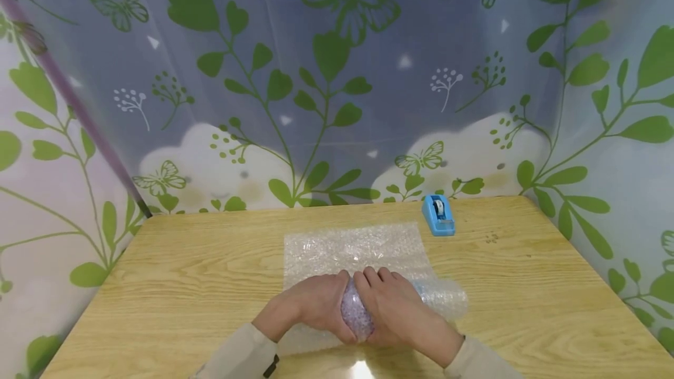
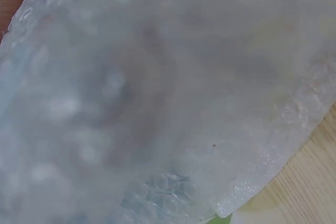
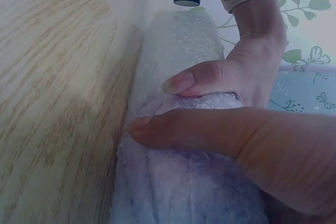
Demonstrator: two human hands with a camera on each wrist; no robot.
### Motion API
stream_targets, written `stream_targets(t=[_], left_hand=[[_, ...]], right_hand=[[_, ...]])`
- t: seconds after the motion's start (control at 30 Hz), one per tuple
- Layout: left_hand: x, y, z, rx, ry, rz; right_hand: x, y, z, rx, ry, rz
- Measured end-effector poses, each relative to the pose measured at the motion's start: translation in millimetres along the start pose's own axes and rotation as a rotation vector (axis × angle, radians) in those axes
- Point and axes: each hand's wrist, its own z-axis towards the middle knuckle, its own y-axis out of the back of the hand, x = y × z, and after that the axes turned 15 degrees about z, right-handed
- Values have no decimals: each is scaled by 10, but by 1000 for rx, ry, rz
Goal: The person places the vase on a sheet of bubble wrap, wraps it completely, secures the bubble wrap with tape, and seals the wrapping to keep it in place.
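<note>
A bubble wrap roll (image 1: 357, 314) lies between the two hands, with something purple and speckled showing through its layers; the inner object's kind is hidden. My left hand (image 1: 320, 303) grips the roll from the left, and my right hand (image 1: 392, 307) grips it from the right. Both thumbs lie over the near side, close together, as the right wrist view shows with the left thumb (image 3: 181, 82) and the right thumb (image 3: 184, 128). Loose bubble wrap (image 1: 353, 247) spreads flat beyond the hands. In the left wrist view, blurred bubble wrap (image 2: 173, 108) fills most of the picture.
A blue tape dispenser (image 1: 439, 215) stands at the back right of the wooden table (image 1: 200, 268). Behind the table hangs a curtain (image 1: 337, 86) with leaves and butterflies. The roll's loose end (image 1: 447, 300) sticks out past the right hand.
</note>
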Motion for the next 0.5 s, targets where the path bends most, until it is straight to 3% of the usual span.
stream_targets(t=[0.13,0.5], left_hand=[[-3,16,-10,22,-5,-35],[15,14,-18,74,-28,-140]], right_hand=[[-1,9,-2,9,9,11],[12,97,8,145,-23,124]])
